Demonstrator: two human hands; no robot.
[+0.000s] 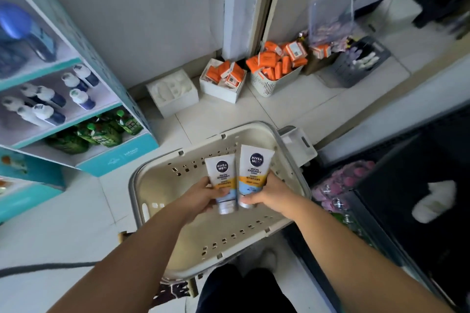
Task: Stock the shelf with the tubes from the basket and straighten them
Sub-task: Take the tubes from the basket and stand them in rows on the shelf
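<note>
Head view. Pale tiled floor, grey wall behind. A teal shelf (84,99) stands at the left with white bottles (43,107) on one level and green pouches (101,132) below. Bins of orange boxes (277,63) sit along the far wall.

The cream basket (157,180) is on the floor directly under the hands. Both tubes are held above it, clear of its bottom, caps pointing down and labels facing up.

Left hand (201,195): fingers curled round the lower part of the left tube (220,173), thumb (206,182) across the label edge.

Right hand (270,192): wrapped round the lower part of the right tube (255,169), thumb (248,201) just beside the silver cap. The upper two-thirds of each tube stands free of the fingers. The tubes lie side by side, caps near touching (contact itself too fine to tell).

Risks, as judged:
- The grip sits low, near the cap, so the flat crimped end is unsupported. The tube may pivot or slip if the arm swings quickly toward the shelf.
- The shelf is well apart, up and to the left. The right arm must cross over, and the tubes could knock together.
- The shelf levels in view already carry stock. Setting down with both hands full may tip neighbours, and no hand is free to straighten.
</note>
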